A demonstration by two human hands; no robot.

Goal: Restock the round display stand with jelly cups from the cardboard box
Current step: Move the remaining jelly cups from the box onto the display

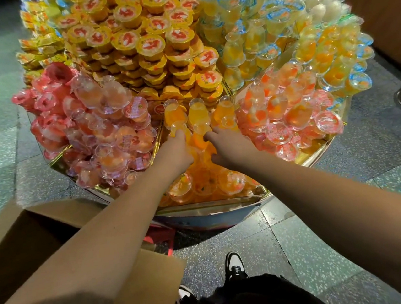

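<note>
In the near wedge of the round display stand [215, 207], the left hand [175, 152] and right hand [229, 148] each grip orange jelly cups [204, 184]. Seat each cup firmly against its neighbours before letting go, keeping rows even.

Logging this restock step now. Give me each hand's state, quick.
Left hand: fingers curled on an orange jelly cup in the near compartment.
Right hand: among the orange cups, fingers bent; whether it grips one cannot be told.
</note>
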